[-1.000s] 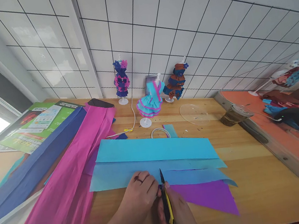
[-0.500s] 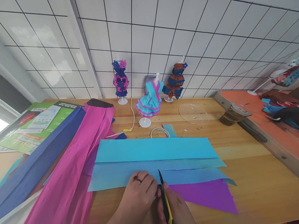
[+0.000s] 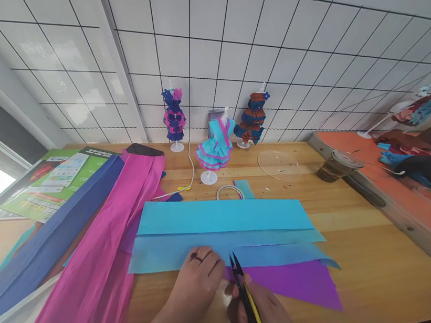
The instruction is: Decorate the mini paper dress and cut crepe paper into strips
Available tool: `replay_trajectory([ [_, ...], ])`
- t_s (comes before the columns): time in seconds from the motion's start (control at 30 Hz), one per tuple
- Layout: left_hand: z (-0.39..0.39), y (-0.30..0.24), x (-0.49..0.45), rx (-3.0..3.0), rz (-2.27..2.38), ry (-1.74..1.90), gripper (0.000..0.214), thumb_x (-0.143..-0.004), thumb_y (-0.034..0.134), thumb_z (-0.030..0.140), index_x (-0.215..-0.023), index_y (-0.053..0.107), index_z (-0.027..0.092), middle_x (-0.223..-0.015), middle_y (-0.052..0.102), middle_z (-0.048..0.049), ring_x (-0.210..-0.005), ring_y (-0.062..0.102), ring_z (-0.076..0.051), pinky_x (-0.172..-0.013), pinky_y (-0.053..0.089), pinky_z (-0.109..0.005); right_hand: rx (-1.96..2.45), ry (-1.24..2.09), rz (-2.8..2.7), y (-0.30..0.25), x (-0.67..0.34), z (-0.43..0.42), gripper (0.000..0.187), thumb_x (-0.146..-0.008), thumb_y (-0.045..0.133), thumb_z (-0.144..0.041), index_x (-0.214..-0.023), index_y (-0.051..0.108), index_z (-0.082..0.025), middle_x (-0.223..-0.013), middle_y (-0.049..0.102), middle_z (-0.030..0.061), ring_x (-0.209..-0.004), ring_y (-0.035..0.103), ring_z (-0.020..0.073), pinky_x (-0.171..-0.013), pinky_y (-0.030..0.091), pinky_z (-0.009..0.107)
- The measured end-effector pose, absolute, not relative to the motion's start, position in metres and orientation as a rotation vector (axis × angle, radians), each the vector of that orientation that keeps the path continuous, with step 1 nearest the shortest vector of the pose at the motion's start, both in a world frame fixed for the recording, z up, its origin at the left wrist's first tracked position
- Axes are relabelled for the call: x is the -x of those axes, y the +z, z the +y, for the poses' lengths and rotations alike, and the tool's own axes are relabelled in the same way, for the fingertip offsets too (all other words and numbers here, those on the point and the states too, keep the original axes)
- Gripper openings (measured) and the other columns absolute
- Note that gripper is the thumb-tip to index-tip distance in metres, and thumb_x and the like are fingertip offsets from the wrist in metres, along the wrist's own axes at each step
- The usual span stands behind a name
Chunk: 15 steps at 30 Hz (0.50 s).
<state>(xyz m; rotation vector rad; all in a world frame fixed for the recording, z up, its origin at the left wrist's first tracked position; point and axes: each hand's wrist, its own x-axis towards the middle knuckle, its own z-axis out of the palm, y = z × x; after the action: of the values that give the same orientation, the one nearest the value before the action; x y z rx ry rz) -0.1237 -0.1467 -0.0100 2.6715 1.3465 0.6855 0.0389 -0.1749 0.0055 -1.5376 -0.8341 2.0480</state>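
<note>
My right hand (image 3: 269, 310) is closed round a pair of yellow-and-black thread snips (image 3: 246, 295), whose dark blades are parted and point away from me. At the near edge of the blue crepe paper (image 3: 159, 252), my left hand (image 3: 202, 277) is closed with curled fingers on the sheet; its thumb is mostly hidden. The blade tips lie over this edge, just right of the left fingers. A slit runs through the blue paper's right part. Purple crepe paper (image 3: 303, 283) shows underneath, and a brighter blue folded layer (image 3: 222, 216) lies along the far side.
Pink crepe paper (image 3: 93, 257) and a dark blue strip (image 3: 58, 230) stretch along the left. Behind the sheets are a tape roll (image 3: 229, 188) and three small dress stands, one with a turquoise dress (image 3: 216, 148). A drink cup (image 3: 337, 165) stands right, beside an orange-topped surface (image 3: 362, 163).
My right hand has drawn the snips back slightly toward me and to the right. Their blades have spread apart. My left hand stays almost in place on the paper.
</note>
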Motion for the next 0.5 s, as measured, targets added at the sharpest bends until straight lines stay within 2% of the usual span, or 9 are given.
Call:
replay_trajectory([
  [0.1,-0.146,-0.014,0.124,-2.677,1.353,0.676,0.008,-0.082,0.049,0.009,-0.08,0.054,0.015,-0.082,0.054,-0.0039,-0.087,0.047,-0.019,-0.074,0.04,-0.034,1.657,1.938,-0.968,0.011,-0.058,-0.18,0.064,-0.075,0.027,-0.074,-0.087,0.052,-0.016,-0.038,0.052,-0.0035,-0.031,0.047,0.0095,-0.033,0.032,0.017],
  [0.17,-0.145,-0.016,0.124,-2.675,1.35,0.678,0.011,-0.082,0.047,0.007,-0.079,0.053,0.015,-0.083,0.054,-0.0045,-0.089,0.047,-0.019,-0.076,0.041,-0.034,1.774,1.728,-1.117,0.016,-0.073,-0.181,0.065,-0.079,0.024,-0.071,-0.093,0.056,-0.016,-0.042,0.055,-0.0011,-0.034,0.049,0.0118,-0.034,0.036,0.02],
  [0.23,-0.144,-0.017,0.124,-2.677,1.349,0.685,0.013,-0.082,0.045,0.005,-0.076,0.052,0.015,-0.083,0.054,-0.0052,-0.09,0.048,-0.019,-0.076,0.042,-0.034,1.892,1.417,-1.287,0.02,-0.092,-0.177,0.063,-0.08,0.027,-0.068,-0.099,0.059,-0.017,-0.057,0.065,0.0043,-0.046,0.059,0.0172,-0.042,0.045,0.026],
  [0.27,-0.143,-0.018,0.124,-2.682,1.35,0.694,0.015,-0.082,0.045,0.004,-0.076,0.052,0.015,-0.084,0.054,-0.0056,-0.091,0.048,-0.019,-0.076,0.043,-0.034,1.916,1.303,-1.314,0.022,-0.104,-0.173,0.06,-0.078,0.035,-0.067,-0.103,0.059,-0.018,-0.075,0.069,0.0081,-0.066,0.065,0.0212,-0.055,0.05,0.028],
  [0.3,-0.143,-0.02,0.124,-2.691,1.349,0.705,0.016,-0.081,0.044,0.003,-0.075,0.052,0.015,-0.085,0.055,-0.0062,-0.093,0.049,-0.02,-0.077,0.044,-0.034,1.927,1.235,-1.317,0.023,-0.117,-0.167,0.061,-0.077,0.038,-0.066,-0.108,0.058,-0.019,-0.097,0.068,0.0105,-0.088,0.063,0.024,-0.07,0.051,0.03],
  [0.37,-0.142,-0.023,0.124,-2.711,1.335,0.736,0.017,-0.08,0.042,0.002,-0.076,0.053,0.014,-0.089,0.056,-0.0077,-0.097,0.049,-0.021,-0.078,0.045,-0.034,1.963,1.093,-1.323,0.025,-0.148,-0.154,0.065,-0.08,0.032,-0.064,-0.12,0.051,-0.017,-0.124,0.055,0.0122,-0.116,0.049,0.0267,-0.091,0.043,0.036],
  [0.43,-0.142,-0.027,0.123,-2.729,1.322,0.766,0.018,-0.079,0.041,0.001,-0.079,0.053,0.013,-0.095,0.058,-0.0092,-0.1,0.05,-0.022,-0.079,0.045,-0.035,2.104,0.61,-1.41,0.024,-0.182,-0.14,0.067,-0.082,0.024,-0.061,-0.12,0.05,-0.013,-0.126,0.053,0.0164,-0.119,0.046,0.0301,-0.095,0.039,0.043],
  [0.5,-0.141,-0.031,0.122,-2.735,1.336,0.783,0.022,-0.076,0.039,-0.002,-0.082,0.054,0.013,-0.096,0.059,-0.0098,-0.1,0.051,-0.022,-0.081,0.045,-0.036,2.302,0.304,-1.524,0.02,-0.217,-0.13,0.065,-0.083,0.024,-0.058,-0.122,0.048,-0.013,-0.116,0.059,0.0192,-0.105,0.056,0.0348,-0.082,0.046,0.047],
])
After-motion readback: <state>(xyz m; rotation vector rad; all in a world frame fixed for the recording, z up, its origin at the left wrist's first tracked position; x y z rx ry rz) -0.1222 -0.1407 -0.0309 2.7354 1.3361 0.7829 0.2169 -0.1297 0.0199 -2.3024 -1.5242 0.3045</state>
